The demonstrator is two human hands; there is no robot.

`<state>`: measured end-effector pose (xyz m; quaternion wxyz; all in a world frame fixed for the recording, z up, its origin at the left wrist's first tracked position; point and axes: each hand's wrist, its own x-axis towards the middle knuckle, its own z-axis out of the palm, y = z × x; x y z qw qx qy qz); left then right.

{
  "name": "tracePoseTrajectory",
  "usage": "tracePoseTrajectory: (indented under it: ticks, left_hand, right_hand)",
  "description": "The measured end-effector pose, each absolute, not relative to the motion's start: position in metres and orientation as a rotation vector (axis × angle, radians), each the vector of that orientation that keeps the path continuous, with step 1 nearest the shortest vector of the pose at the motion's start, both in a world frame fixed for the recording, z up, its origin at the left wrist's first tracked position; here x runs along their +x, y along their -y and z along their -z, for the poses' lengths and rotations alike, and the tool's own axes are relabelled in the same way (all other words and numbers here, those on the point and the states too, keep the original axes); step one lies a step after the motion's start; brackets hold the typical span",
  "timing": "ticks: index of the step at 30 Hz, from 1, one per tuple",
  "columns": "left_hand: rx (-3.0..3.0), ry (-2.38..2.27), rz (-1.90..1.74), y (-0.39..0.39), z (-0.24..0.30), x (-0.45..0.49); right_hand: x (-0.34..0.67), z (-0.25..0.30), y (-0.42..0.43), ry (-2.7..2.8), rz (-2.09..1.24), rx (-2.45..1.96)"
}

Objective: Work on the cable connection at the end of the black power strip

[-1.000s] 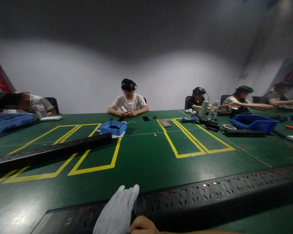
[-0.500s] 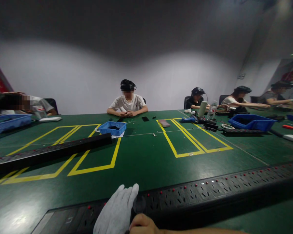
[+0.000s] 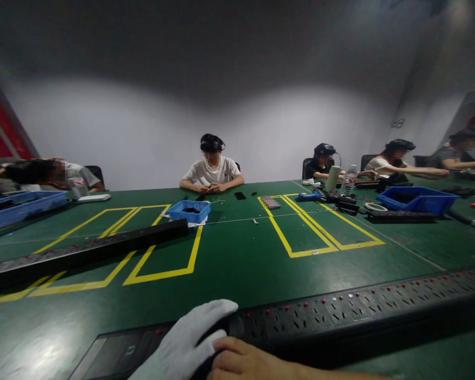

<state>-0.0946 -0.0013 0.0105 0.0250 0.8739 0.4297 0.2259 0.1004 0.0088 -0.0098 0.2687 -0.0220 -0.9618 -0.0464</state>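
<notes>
A long black power strip (image 3: 324, 311) with rows of sockets and small red switches lies across the front of the table. Over its left part is my left hand (image 3: 192, 338) in a white glove, its fingers and thumb curved around a dark rounded piece (image 3: 236, 326). What that piece is I cannot make out. My bare right hand (image 3: 241, 361) is closed against the gloved thumb, low at the bottom edge. Its fingers are curled in, and whatever lies within them is hidden.
Another black strip (image 3: 103, 248) lies at left over yellow tape rectangles. Beyond it is a small blue basket (image 3: 190, 212). Across the green table (image 3: 229, 264) sits a person (image 3: 211, 171). To the right are a bottle (image 3: 349, 180), a blue-handled tool (image 3: 311, 197) and a blue bin (image 3: 431, 203).
The gloved fingers, straight and pointing up before, have bent to the right over the dark piece, with the thumb now apart. My right hand has moved slightly right. The view has shifted a little left.
</notes>
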Motion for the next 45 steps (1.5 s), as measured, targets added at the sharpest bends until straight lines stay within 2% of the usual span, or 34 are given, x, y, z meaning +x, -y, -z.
tracePoseTrajectory:
  ticks: [4,6,10,14,18,23,27,35,45]
  left_hand:
    - [2.513,-1.425,-0.861,-0.004,-0.011,-0.088]
    - [2.507,-1.446,-0.956,-0.007,-0.006,-0.082]
    - [2.649,-1.605,-1.162,-0.009,0.010,-0.069]
    - [2.789,-1.740,-1.263,-0.010,0.023,-0.062]
    - [2.962,-1.735,-1.155,-0.014,0.014,-0.058]
    - [3.150,-1.661,-0.986,-0.020,-0.008,-0.051]
    - [3.272,-1.676,-0.872,-0.020,-0.006,-0.045]
    - [3.331,-1.732,-1.291,-0.018,-0.013,-0.038]
    - [3.243,-1.797,-1.163,-0.011,-0.026,-0.032]
  right_hand:
    - [0.139,-0.071,0.002,2.698,-0.470,-0.107]
    - [0.148,-0.098,0.002,2.599,-0.680,-0.336]
    - [0.139,-0.095,-0.008,2.335,-0.404,-1.048]
    - [0.120,-0.067,-0.016,2.472,0.018,-1.077]
    - [0.123,-0.063,-0.028,2.359,0.082,-1.114]
    - [0.137,-0.068,-0.048,2.223,-0.043,-1.337]
    - [0.132,-0.066,-0.046,2.248,-0.143,-1.326]
    - [0.112,-0.060,-0.039,2.038,-0.375,-1.288]
    - [0.113,-0.071,-0.064,1.651,-0.704,-1.239]
